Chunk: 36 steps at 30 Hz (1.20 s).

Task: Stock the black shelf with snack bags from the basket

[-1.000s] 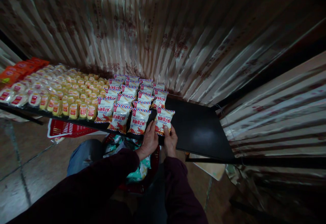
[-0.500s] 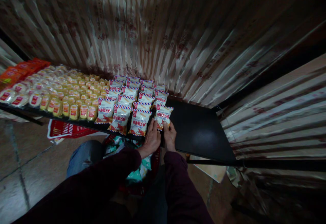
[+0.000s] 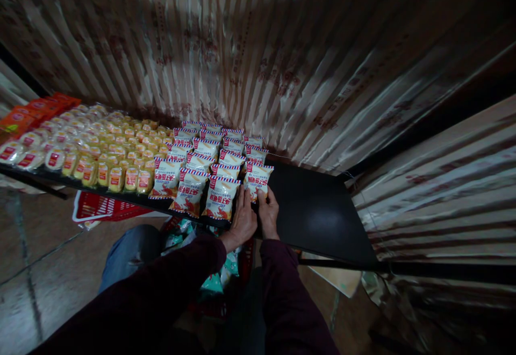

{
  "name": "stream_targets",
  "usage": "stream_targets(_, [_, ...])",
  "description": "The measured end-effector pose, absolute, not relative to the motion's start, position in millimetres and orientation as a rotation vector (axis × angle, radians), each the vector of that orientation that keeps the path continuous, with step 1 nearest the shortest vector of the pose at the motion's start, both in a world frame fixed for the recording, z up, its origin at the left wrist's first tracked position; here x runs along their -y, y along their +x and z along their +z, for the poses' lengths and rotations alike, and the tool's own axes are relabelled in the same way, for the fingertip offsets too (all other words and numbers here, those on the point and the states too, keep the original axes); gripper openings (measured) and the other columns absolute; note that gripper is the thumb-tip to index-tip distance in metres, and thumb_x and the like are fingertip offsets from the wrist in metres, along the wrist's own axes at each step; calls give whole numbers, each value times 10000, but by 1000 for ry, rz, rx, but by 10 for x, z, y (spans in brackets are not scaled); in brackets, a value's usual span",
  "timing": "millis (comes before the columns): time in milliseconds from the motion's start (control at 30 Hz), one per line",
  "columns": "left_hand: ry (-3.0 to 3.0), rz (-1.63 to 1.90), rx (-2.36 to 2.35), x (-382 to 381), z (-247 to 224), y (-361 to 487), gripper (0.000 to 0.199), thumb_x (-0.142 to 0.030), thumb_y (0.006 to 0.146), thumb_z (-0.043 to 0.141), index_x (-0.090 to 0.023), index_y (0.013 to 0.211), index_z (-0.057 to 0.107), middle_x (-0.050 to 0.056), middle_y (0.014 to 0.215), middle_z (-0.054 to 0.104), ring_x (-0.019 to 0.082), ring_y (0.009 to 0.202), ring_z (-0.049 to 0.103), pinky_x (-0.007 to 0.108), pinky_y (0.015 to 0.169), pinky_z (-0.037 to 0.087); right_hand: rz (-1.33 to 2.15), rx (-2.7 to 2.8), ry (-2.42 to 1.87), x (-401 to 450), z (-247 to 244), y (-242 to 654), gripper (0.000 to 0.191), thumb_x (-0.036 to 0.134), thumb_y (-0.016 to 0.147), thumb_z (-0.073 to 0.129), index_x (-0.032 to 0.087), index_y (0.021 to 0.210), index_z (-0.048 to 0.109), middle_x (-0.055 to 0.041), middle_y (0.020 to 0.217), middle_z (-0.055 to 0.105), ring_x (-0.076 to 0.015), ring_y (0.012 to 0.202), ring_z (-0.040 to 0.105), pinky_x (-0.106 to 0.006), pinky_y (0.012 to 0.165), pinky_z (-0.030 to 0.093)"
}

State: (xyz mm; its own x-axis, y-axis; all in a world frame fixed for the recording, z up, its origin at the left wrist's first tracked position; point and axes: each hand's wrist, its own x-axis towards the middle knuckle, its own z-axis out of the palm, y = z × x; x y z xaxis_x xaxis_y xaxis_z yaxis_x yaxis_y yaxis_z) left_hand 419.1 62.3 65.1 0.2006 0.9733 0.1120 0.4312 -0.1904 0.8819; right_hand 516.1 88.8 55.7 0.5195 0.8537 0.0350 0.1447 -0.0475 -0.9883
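Pleated sheeting (image 3: 258, 59) (dimly lit) backs a black shelf (image 3: 318, 215) above seamed floor (image 3: 60, 279).

The rightmost front packet (image 3: 258, 176) has slid back, closer to the packet behind (image 3: 256, 154).

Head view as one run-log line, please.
left hand: at left edge of white-and-red plastic bag; right hand: thumb on its lower front; surface: flat black shelf; neighbours: matching bags, yellow plastic-wrapped packs

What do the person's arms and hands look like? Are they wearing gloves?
The sleeves are long, plain and dark purple, reaching about to the wrists. No gloves: the left hand and right hand are bare, with no rings that I can spot.
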Motion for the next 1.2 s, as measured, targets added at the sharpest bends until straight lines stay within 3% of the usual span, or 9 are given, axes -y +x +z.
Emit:
stream_targets(167, [1736, 918, -1343, -625, 612, 4192, 758, -59, 733, 414, -35, 1467, 226, 164, 1588, 66, 255, 1468, 21, 440, 1218, 101, 629, 1008, -1652, -914, 529, 5187, 634, 556, 795, 493, 147, 1273, 575, -108, 1122, 694, -217, 964, 633, -346, 859, 494])
stream_targets(567, [1760, 924, -1375, -654, 496, 4208, 804, -41, 698, 443, -70, 1470, 218, 168, 1586, 77, 273, 1466, 23, 489, 1209, 126, 271, 1301, -1786, -995, 353, 5286, 498, 515, 843, 431, 163, 1104, 668, -134, 1169, 654, -248, 1109, 553, -426, 989, 396])
stream_targets(767, [1849, 853, -1427, -605, 555, 4186, 758, -46, 707, 444, -30, 1443, 264, 204, 1570, 126, 284, 1465, 55, 502, 1204, 140, 111, 1354, -1792, -978, 333, 5249, 622, 545, 852, 412, 105, 1271, 541, -189, 1286, 564, -268, 1216, 476, -452, 1020, 367])
stream_targets(900, [1907, 881, -1350, -545, 622, 4149, 735, -60, 732, 429, -11, 1445, 258, 201, 1574, 110, 277, 1468, 35, 487, 1207, 147, 51, 1378, -1786, -930, 336, 5224, 608, 551, 875, 369, 132, 1288, 521, -175, 1334, 525, -263, 1266, 434, -468, 1041, 343])
stream_targets(1200, [1860, 883, -1266, -630, 887, 4101, 654, -105, 786, 393, -81, 1437, 329, 137, 1563, 221, 254, 1464, 121, 474, 1212, 162, 49, 1394, -1802, -962, 462, 5177, 580, 484, 871, 381, 130, 1318, 483, -181, 1391, 465, -263, 1312, 380, -477, 1059, 323])
